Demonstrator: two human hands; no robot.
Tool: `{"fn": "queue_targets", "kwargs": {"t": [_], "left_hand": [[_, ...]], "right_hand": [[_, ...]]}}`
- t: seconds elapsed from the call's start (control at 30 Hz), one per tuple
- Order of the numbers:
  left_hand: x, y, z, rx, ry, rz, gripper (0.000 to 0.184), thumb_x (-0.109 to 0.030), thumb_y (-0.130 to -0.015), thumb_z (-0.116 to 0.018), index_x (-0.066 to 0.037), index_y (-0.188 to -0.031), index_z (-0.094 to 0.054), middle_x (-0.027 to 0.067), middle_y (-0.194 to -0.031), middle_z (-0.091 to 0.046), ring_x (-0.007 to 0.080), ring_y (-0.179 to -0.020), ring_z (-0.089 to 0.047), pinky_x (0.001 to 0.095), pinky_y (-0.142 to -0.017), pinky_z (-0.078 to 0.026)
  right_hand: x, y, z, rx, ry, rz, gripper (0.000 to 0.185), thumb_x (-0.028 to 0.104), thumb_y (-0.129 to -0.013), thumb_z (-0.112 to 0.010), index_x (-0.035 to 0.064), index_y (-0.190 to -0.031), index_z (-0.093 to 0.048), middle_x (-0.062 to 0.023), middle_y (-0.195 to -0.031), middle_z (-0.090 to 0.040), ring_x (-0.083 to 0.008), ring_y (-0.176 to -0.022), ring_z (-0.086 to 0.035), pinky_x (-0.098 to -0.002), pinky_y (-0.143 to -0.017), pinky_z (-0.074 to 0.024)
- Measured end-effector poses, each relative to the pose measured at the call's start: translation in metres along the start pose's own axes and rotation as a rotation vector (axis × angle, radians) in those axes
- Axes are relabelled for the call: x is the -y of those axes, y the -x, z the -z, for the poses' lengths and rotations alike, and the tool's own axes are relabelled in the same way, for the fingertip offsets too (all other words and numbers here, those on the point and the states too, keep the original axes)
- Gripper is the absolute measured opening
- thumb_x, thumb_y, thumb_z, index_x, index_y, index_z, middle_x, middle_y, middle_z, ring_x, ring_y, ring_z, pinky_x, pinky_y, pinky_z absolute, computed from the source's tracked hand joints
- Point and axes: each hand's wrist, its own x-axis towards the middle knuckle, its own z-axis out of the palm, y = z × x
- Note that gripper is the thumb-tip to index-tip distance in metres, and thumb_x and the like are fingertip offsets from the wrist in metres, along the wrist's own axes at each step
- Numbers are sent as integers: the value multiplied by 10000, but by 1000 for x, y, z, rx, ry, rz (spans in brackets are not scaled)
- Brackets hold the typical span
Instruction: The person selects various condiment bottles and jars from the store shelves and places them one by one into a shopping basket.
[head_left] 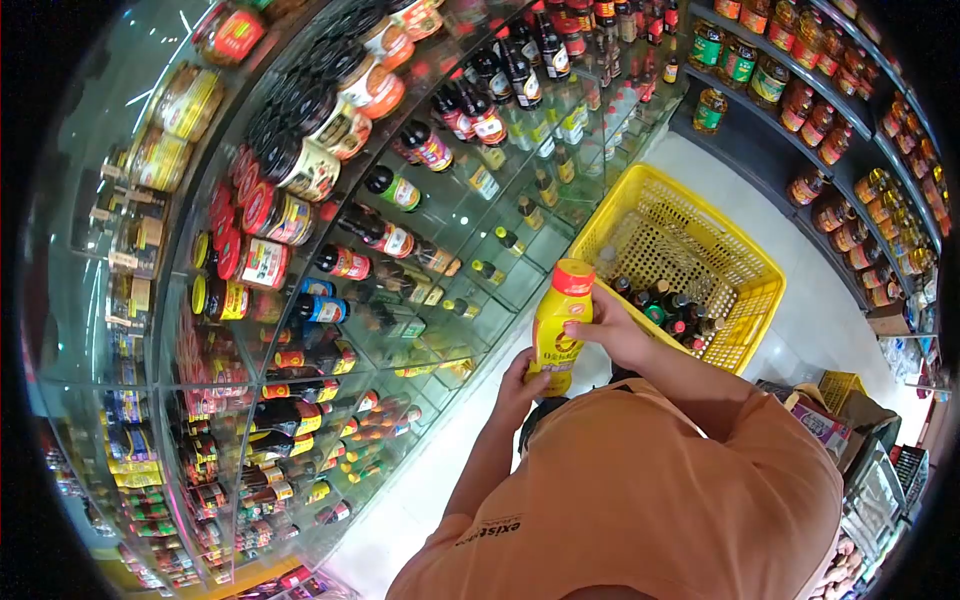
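A yellow squeeze bottle [557, 345] with a red cap is held upright in front of my body. My right hand [608, 325] is wrapped round its upper part, with the thumb on the label. Lower down, my left hand [521, 384] grips the bottle near its base. Beyond my right hand, a yellow plastic basket [745, 255] stands on the floor. Several dark bottles [668, 308] lie together in the near end of the basket.
Glass shelves [400, 335] with sauce bottles and jars curve along the left side. Dark shelves [750, 155] with oil bottles and jars stand at the upper right. Cartons [825, 430] and a small yellow crate [840, 388] are at the lower right.
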Motion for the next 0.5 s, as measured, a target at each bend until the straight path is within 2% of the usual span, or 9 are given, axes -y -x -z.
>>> {"fn": "queue_targets", "kwargs": {"t": [0.03,0.07,0.1,0.17,0.2,0.3,0.4,0.47,0.5], "left_hand": [[-5,-3,-9,54,191,55,619,-134,-848,-687,-20,-1390,-409,126,-1253,-581,247,-1150,-579,394,-979,-465],[-15,-3,-21,163,329,150,692,-262,-823,-711,-5,-1390,-407,166,-1257,-583,291,-1130,-603,409,-953,-495],[-13,-7,-29,156,328,155,692,-262,-823,-711,-5,-1390,-407,166,-1257,-583,291,-1130,-603,409,-953,-495],[-7,-18,-46,348,409,167,780,-358,-791,-729,21,-1386,-395,205,-1255,-576,322,-1099,-621,420,-944,-507],[-5,-22,-54,310,343,175,787,-439,-785,-699,44,-1346,-433,224,-1196,-605,318,-1034,-648,416,-900,-527],[4,-34,-58,353,543,236,734,-474,-806,-645,48,-1296,-485,227,-1110,-640,318,-948,-670,414,-838,-544],[-9,-42,-67,342,399,219,752,-527,-797,-619,-7,-1323,-480,222,-1109,-633,313,-955,-655,397,-784,-539],[-11,-47,-64,340,330,232,777,-546,-780,-603,-10,-1330,-482,219,-1107,-633,307,-980,-650,396,-800,-537],[-7,-48,-61,343,333,245,777,-546,-780,-603,-10,-1330,-482,219,-1107,-633,307,-980,-650,396,-800,-537]], "right_hand": [[5,5,12,0,-5,2,536,78,-839,-727,54,-1307,-467,-68,-1195,-631,-173,-1127,-598,-354,-988,-466],[7,9,25,41,-81,11,528,79,-860,-700,59,-1327,-455,-69,-1220,-620,-179,-1134,-594,-355,-997,-459],[9,14,34,82,-159,17,520,81,-882,-673,63,-1347,-443,-69,-1244,-608,-185,-1142,-590,-356,-1005,-452],[22,20,50,104,-199,4,521,56,-884,-651,62,-1359,-436,-73,-1258,-599,-188,-1180,-564,-375,-1043,-417],[25,22,60,86,-139,-4,527,64,-885,-649,62,-1364,-430,-77,-1263,-595,-193,-1195,-553,-381,-1052,-406],[48,29,75,37,-246,2,591,152,-930,-601,72,-1449,-330,-103,-1322,-545,-208,-1194,-545,-385,-1036,-411],[51,24,112,-50,-133,-24,629,120,-930,-568,84,-1486,-277,-111,-1333,-524,-214,-1182,-541,-381,-1012,-422],[78,24,122,27,-18,44,757,255,-885,-643,96,-1512,-251,-109,-1413,-466,-217,-1285,-471,-371,-1034,-411],[93,25,121,92,4,62,789,183,-848,-677,102,-1511,-257,-122,-1428,-450,-234,-1303,-458,-370,-1042,-407]]}}
